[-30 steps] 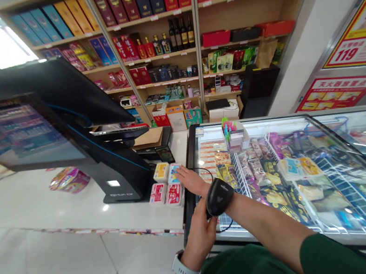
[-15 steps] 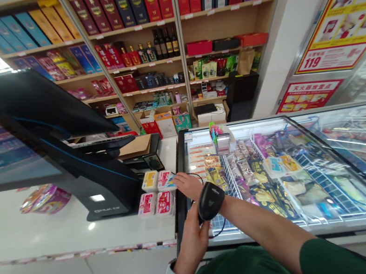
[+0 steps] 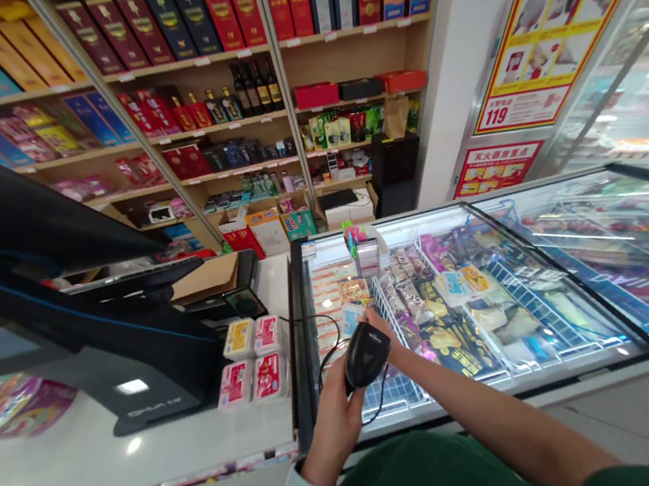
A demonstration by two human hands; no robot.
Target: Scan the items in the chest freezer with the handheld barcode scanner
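Note:
My left hand (image 3: 334,409), with a pale watch at the wrist, is closed around a black handheld barcode scanner (image 3: 367,355). A thin black cable loops beside the scanner. My right hand (image 3: 380,325) is just beyond it, partly hidden behind the scanner head. Its fingers pinch a small pale-blue and white packet (image 3: 352,318) above the freezer glass. To the left, small plastic tubs with red labels (image 3: 268,375) and a yellow one (image 3: 239,338) sit in a tight block on the counter.
A glass-topped chest freezer (image 3: 462,206) holds bagged frozen goods, with a small colourful item (image 3: 355,239) on its lid. On the white counter (image 3: 199,458) stand a black checkout terminal (image 3: 151,366) and a cardboard-topped box (image 3: 205,279). Stocked shelves (image 3: 192,63) rise behind.
My right hand has moved right, from the tubs to over the freezer, with the pale-blue packet. The left hand still holds the scanner. The view has turned right.

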